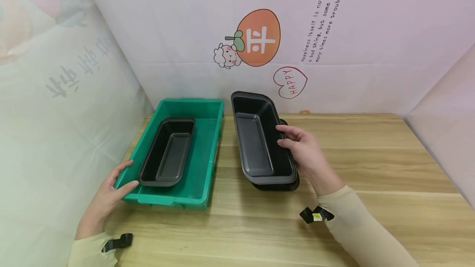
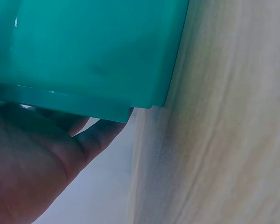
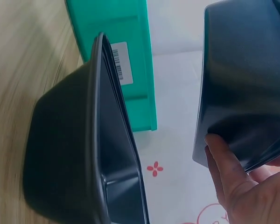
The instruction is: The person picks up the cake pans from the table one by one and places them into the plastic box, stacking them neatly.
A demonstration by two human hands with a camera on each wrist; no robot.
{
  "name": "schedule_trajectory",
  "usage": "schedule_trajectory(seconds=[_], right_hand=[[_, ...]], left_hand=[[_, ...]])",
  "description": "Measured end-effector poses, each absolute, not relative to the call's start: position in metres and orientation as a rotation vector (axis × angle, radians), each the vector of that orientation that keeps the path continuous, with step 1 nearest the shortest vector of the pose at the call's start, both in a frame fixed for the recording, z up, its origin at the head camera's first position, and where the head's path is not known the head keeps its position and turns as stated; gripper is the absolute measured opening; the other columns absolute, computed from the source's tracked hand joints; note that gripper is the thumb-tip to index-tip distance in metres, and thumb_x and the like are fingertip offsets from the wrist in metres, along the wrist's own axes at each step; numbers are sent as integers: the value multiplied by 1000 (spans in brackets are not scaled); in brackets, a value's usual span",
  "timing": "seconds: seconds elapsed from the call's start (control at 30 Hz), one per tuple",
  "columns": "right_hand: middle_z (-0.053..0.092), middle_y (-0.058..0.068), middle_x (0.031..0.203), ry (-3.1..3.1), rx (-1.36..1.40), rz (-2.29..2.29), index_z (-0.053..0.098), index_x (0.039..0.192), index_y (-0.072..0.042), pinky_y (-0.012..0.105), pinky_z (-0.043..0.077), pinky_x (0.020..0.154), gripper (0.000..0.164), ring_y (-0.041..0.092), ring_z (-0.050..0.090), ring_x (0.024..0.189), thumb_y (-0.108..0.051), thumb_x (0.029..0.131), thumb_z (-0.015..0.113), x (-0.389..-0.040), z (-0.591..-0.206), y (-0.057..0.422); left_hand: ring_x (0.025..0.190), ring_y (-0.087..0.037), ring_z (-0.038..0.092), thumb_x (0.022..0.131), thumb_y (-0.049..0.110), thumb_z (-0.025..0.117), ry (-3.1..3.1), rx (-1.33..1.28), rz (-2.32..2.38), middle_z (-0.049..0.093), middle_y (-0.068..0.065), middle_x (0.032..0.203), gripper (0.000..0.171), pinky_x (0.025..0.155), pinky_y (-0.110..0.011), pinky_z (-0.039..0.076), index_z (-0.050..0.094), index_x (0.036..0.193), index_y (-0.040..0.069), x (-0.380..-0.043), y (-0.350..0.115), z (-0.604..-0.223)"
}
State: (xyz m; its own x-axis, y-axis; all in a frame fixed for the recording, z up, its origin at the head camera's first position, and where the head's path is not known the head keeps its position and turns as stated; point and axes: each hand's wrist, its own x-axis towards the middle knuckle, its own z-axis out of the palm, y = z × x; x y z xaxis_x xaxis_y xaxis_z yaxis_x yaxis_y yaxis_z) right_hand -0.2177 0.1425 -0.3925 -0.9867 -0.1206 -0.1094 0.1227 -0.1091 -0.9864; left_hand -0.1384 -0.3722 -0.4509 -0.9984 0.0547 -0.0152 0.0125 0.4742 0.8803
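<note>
- Head view: right hand (image 1: 309, 155) closed on the upper loaf pan (image 1: 256, 145), pinching its long wall on the side away from the green tray (image 1: 203, 147); thumb and forefinger come over the rim.
- Head view: upper pan is right of the tray, mouth up, slightly tilted, above a lower pan (image 1: 279, 187) that it mostly hides. Another loaf pan, the tray pan (image 1: 174, 151), sits inside the tray toward its left wall, bare tray floor to its right.
- Head view: left hand (image 1: 105, 197) at the tray's near left corner, fingers spread, thumb and forefinger over the rim. Firm grip or mere steadying: cannot tell.
- Left wrist view: tray corner stands on the table (image 2: 214, 140); the left hand lies along the outside of that corner, some fingertips hidden behind it.
- Right wrist view: fingers press the outer wall of the upper pan, which is raised and apart from the lower pan. Lower pan stands upright on the table, beside the tray wall carrying a barcode label (image 3: 122, 63).
- Handling (judged): pans look like thin coated metal, so likely light, stiff and not fragile; smooth walls may slip. Best hold: mid-length on a long wall, rim under the thumb, fingers flat outside; an off-centre pinch would probably let the pan tip.
</note>
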Motion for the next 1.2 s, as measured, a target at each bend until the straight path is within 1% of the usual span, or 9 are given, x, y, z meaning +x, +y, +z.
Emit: schedule_trajectory(seconds=[0.13,0.33,0.53,0.7,0.83,0.93,1.0,1.1,1.2], right_hand=[[51,17,141,1982,7,-2214,52,139,0,34,57,76,46,18,68,95,4,93,58,-217,-391,136],[52,15,140,1974,-21,-2223,54,138,0,31,57,77,45,18,66,96,4,93,58,-218,-391,122],[53,12,140,1983,-28,-2222,57,135,-2,31,57,77,44,21,64,103,4,92,60,-219,-392,107],[54,11,140,1964,-44,-2241,58,135,-4,31,57,78,44,22,63,107,4,92,60,-219,-391,95],[55,10,139,1969,-47,-2246,58,135,-4,31,56,79,44,24,59,115,4,92,60,-219,-390,85],[54,7,140,1995,-57,-2237,59,134,-4,32,54,85,43,20,51,125,4,91,60,-218,-391,77],[53,6,141,2015,-62,-2229,60,133,-4,34,51,92,42,17,46,130,3,91,61,-218,-392,72],[54,5,140,2041,-61,-2227,62,131,-4,37,44,101,41,13,39,134,3,91,62,-218,-393,62],[55,7,138,2034,-68,-2242,62,130,-4,41,41,105,41,16,39,135,4,90,62,-218,-393,50]], left_hand=[[143,-48,-6,99,20,60,2658,72,1594,2,-21,162,71,100,-79,7,21,158,21,-139,-372,-451],[144,-48,-6,99,20,61,2657,69,1594,2,-21,162,71,100,-79,7,21,158,21,-140,-371,-450],[144,-48,-5,99,18,61,2661,87,1609,3,-21,162,70,100,-78,7,22,157,19,-141,-370,-451],[143,-48,-5,99,18,61,2658,84,1615,3,-22,161,70,100,-78,7,22,158,20,-141,-371,-452],[144,-48,-3,99,16,61,2661,79,1612,4,-22,161,71,100,-78,8,21,158,17,-141,-371,-451],[144,-48,-2,99,17,61,2661,77,1609,5,-22,161,71,101,-77,9,21,157,16,-141,-371,-451],[143,-48,-3,99,17,61,2658,75,1607,4,-22,161,71,100,-78,8,21,157,17,-141,-371,-451],[143,-48,-4,99,18,61,2659,74,1606,4,-22,161,70,100,-78,8,22,158,18,-140,-371,-451],[143,-49,-5,99,18,60,2660,78,1614,4,-22,161,70,100,-79,6,22,157,20,-139,-371,-451]])
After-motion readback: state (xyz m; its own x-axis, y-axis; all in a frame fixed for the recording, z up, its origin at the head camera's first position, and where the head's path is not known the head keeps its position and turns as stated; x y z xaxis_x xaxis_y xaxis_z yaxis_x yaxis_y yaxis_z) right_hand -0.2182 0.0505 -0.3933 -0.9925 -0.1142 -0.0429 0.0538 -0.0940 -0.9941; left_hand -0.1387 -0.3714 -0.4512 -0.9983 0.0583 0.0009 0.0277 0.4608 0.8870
